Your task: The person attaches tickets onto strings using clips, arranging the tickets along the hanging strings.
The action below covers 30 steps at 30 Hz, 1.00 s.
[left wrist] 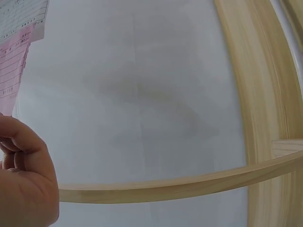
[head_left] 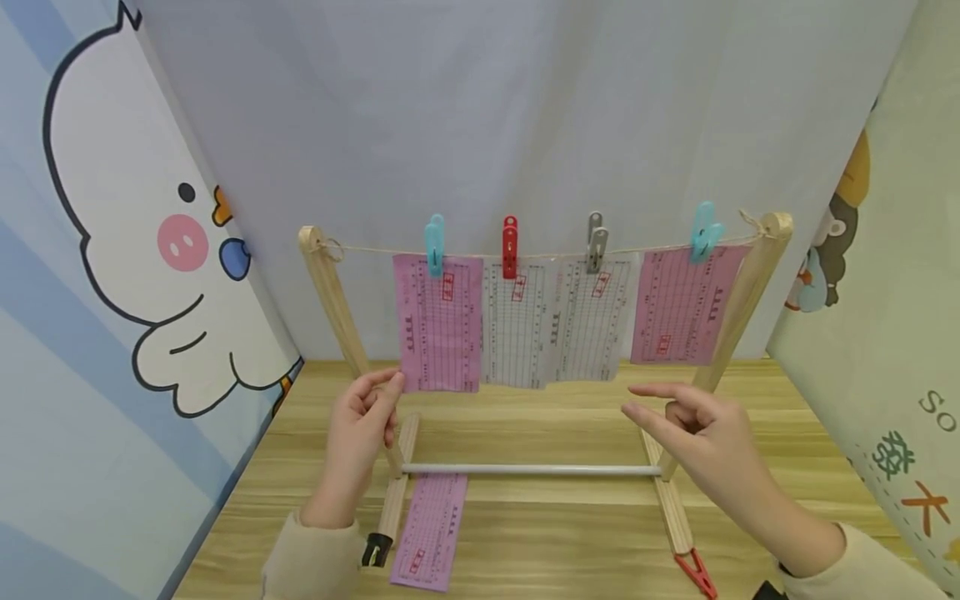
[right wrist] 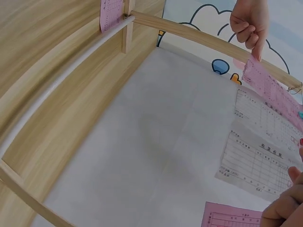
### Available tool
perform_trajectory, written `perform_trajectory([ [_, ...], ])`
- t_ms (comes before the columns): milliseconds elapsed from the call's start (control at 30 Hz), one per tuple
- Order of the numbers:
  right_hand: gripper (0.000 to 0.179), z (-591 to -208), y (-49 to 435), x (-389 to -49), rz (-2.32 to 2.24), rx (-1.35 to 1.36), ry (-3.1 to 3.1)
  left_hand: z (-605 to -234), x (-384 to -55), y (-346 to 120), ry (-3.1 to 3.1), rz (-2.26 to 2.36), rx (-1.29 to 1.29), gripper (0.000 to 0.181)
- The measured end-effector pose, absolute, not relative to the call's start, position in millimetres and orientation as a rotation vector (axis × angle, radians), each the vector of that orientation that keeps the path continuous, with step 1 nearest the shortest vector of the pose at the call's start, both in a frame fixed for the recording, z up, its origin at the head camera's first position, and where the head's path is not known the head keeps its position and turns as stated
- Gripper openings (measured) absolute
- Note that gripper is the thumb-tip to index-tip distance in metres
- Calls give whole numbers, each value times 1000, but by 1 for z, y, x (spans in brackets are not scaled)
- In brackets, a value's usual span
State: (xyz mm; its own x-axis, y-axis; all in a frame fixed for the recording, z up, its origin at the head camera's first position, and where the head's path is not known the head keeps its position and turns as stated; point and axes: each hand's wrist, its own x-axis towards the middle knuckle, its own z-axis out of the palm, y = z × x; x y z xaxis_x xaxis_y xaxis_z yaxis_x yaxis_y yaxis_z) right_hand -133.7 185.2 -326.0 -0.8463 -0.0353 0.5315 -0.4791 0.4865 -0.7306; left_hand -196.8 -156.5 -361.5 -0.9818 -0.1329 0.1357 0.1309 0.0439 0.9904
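A wooden rack [head_left: 333, 300] carries a string with four hanging papers. From the left they are a pink paper [head_left: 438, 325] under a teal peg [head_left: 434, 243], two white papers [head_left: 517, 333] under a red peg [head_left: 510, 245] and a grey peg [head_left: 596, 242], and a pink paper [head_left: 678, 304] under a teal peg [head_left: 705, 230]. My left hand [head_left: 386, 392] pinches the lower left corner of the left pink paper [right wrist: 265, 85]; the right wrist view shows the left hand [right wrist: 255, 52] at that corner. My right hand [head_left: 652, 404] hovers below the right pink paper with straight fingers, holding nothing.
A loose pink paper [head_left: 430, 532] lies on the wooden table [head_left: 562, 533] under the rack's white rod [head_left: 532, 470]. A red peg [head_left: 696, 573] lies by the right foot and a black clip [head_left: 375, 550] by the left foot. Printed cloth walls enclose three sides.
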Motion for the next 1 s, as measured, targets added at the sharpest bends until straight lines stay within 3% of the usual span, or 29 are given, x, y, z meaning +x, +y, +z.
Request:
perform_trajectory([
  [633,12,-381,222,-115,1395,59,-2344,-399,-184,-160,-2153,-2052,109,31],
  [1000,15,-416,246,-103,1526,-327,-2433,-419,-177,-161,-2218,-2077,181,32],
])
